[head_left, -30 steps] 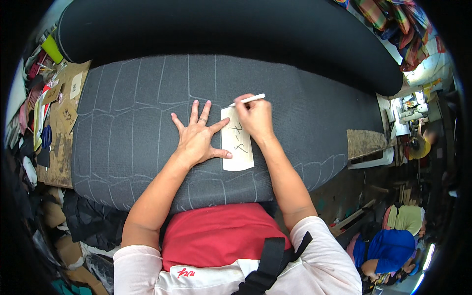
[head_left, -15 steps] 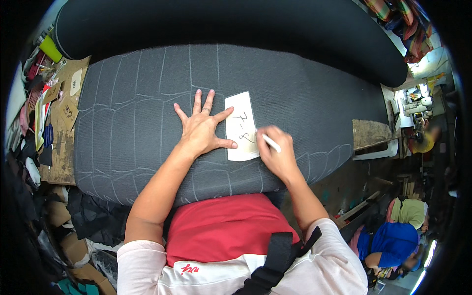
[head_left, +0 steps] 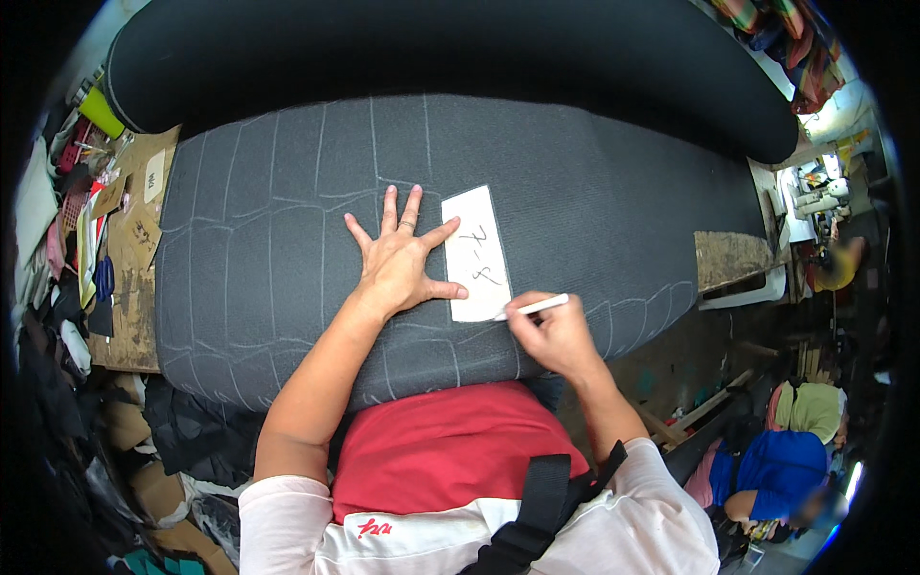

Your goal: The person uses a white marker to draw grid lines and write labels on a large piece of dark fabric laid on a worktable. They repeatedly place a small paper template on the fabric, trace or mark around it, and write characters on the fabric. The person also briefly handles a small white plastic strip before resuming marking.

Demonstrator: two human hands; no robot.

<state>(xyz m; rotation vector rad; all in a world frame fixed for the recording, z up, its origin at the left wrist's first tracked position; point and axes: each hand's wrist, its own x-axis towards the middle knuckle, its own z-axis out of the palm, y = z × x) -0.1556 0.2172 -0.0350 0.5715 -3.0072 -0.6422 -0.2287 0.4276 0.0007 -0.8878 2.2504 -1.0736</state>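
My left hand point(head_left: 395, 264) lies with fingers spread on dark grey ribbed fabric point(head_left: 604, 192). Its thumb and index fingertip press on the left edge of a white card pattern point(head_left: 467, 254) that has handwritten marks. A slim white marking pen point(head_left: 546, 304) is pinched in my right hand point(head_left: 561, 340). The pen's tip touches down at the card's lower right corner. Pale lines cover the fabric to the left of the card, making rows of panel shapes, and more run along its near edge.
A large black fabric roll point(head_left: 460, 53) lies across the far side. Scissors point(head_left: 103, 278), papers and a green tumbler point(head_left: 100, 110) crowd the wooden table point(head_left: 134, 326) at left. Dark scraps and cartons sit below it. A person in blue point(head_left: 781, 470) is at lower right.
My right hand has moved down from the card's right edge to its lower right corner, and the pen now slants the other way. My left hand keeps holding the card.
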